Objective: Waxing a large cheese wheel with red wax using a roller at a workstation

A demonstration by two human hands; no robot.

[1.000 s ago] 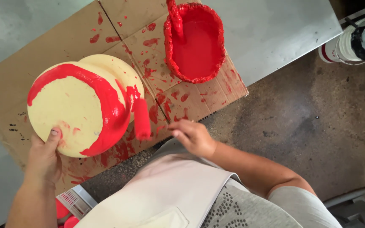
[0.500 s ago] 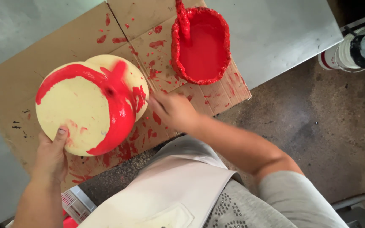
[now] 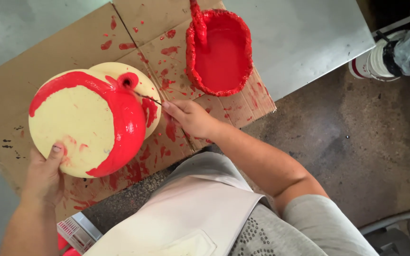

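Down on the paint-spattered cardboard [image 3: 48,61], the left hand [image 3: 46,173] grips the near rim of a cream round form [image 3: 72,123] banded in red; the right hand [image 3: 191,117] pinches a thin tool [image 3: 147,98] touching its red knob; a red paint tray [image 3: 221,52] sits far right

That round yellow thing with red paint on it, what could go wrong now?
The wet red paint on the round yellow thing could smear: the left hand holds its edge, thumb close to red streaks. The right hand works a thin roller handle across it, and paint might drip onto the already spattered cardboard. The full paint tray sits close to that elbow's path and could be bumped.
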